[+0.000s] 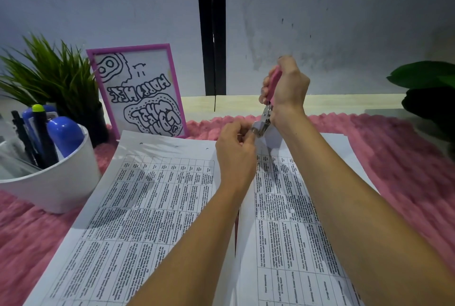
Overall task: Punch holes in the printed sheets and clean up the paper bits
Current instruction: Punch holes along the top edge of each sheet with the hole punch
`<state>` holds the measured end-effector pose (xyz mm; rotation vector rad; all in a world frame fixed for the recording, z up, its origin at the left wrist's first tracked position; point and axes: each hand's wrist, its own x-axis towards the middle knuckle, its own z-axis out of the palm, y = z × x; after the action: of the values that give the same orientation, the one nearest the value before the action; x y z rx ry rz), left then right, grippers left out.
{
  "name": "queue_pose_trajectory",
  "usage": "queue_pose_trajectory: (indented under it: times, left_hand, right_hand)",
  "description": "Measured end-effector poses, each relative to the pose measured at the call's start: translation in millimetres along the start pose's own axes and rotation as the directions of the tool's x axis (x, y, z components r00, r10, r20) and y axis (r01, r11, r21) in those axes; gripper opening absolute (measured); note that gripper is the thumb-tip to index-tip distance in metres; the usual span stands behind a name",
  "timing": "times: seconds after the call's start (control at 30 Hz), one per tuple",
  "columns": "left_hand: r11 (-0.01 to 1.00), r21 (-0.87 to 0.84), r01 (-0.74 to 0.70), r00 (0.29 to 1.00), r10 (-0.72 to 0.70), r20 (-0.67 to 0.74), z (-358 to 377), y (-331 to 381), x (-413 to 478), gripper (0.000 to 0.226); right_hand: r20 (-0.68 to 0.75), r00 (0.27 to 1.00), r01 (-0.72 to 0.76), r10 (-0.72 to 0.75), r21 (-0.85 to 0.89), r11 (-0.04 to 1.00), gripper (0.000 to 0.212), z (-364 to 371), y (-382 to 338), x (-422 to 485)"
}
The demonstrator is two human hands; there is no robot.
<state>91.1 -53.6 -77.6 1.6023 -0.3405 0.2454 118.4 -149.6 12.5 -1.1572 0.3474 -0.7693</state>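
Two printed sheets with tables lie side by side on a pink fluffy mat (384,158). The left sheet (138,202) has three small holes along its far edge. My right hand (286,89) grips the pink handles of a single hole punch (264,120), whose metal jaws sit at the far edge of the right sheet (290,219). My left hand (236,150) pinches that sheet's far edge right beside the jaws. No loose paper bits can be made out.
A white tub (49,187) of pens and blue tools stands at the left. Behind it are a spiky green plant (54,74) and a pink-framed drawing (140,91). A dark-leafed plant (428,99) stands at the far right. A wall rises behind the desk.
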Motion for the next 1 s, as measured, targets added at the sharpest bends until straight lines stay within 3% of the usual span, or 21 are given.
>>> queue_pose_trajectory:
  times: [0.1,0.27,0.5,0.63,0.77,1.0]
  left_hand:
    - [1.0,0.007,0.012,1.0,-0.012,0.008,0.4,-2.0,0.6,0.004]
    - [0.999,0.039,0.036,0.998,-0.038,0.045,0.0,-1.8,0.7,0.021]
    - [0.998,0.059,0.009,1.0,-0.01,0.024,0.6,-0.5,-0.3,0.015]
    - [0.99,0.127,-0.066,0.998,0.064,0.017,2.0,-3.3,-1.6,0.006]
    - [0.978,0.177,-0.114,0.993,0.105,0.056,0.5,0.3,-3.9,0.007]
    - [0.996,0.092,0.003,0.999,-0.007,0.042,-4.7,7.5,-2.2,0.016]
  right_hand:
    - [-0.016,1.0,-0.022,0.022,0.031,0.999,0.027,-3.0,2.6,2.7]
    - [0.007,0.999,-0.053,0.053,0.007,0.999,0.026,-4.0,6.2,6.2]
    - [0.174,0.977,-0.117,0.126,-0.059,0.991,0.033,-16.0,-0.2,11.2]
    - [0.257,0.963,-0.1,0.084,0.052,0.994,0.032,-27.6,-3.5,10.5]
    - [0.224,0.963,-0.183,0.147,0.148,0.972,0.036,-37.3,1.1,10.9]
    - [0.158,0.983,-0.083,0.092,-0.062,0.995,0.035,-58.1,-12.3,31.2]
